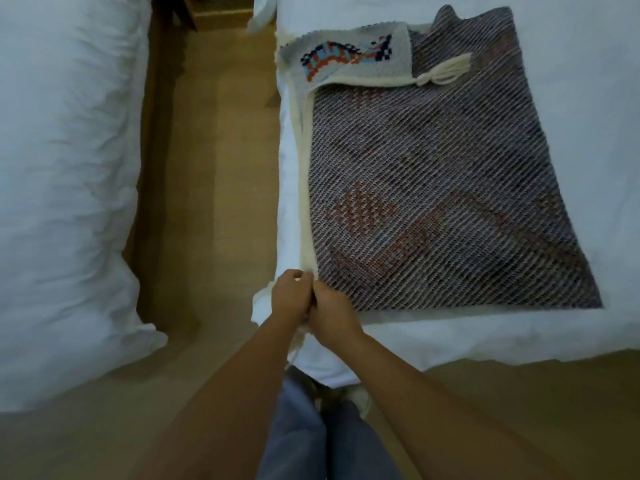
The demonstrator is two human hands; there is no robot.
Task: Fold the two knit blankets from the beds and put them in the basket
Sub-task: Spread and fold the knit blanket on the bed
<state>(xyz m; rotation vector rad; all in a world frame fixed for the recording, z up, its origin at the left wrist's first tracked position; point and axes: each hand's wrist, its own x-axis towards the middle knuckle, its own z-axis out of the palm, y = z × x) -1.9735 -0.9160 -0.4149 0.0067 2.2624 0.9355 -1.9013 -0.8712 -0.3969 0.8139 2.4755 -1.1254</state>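
Closest in, the person's legs in blue-grey trousers [294, 441] stand at the corner of the bed, both bare forearms reaching forward. The left hand [290, 296] and right hand [332, 315] are pressed side by side at the knit blanket's [433, 188] nearest corner, the left-hand one. Both have curled fingers that seem to pinch the cream border [304, 168] there, the right hand also lying on the grey weave.

The blanket lies spread flat on the white bed [571, 98], its striped grey-purple side up with faint rust-coloured shapes showing through. At its far left corner a flap [346, 58] is turned back, showing a pale face with an orange, blue and navy pattern, and a cream tassel [441, 72] lies on the weave just beside it.

Left of the blanket a strip of wooden floor [214, 168] runs away, and beyond that is a second bed [62, 168] in rumpled white. Past the blanket's far left corner, at the end of the floor strip, stands a wooden nightstand [214, 12].
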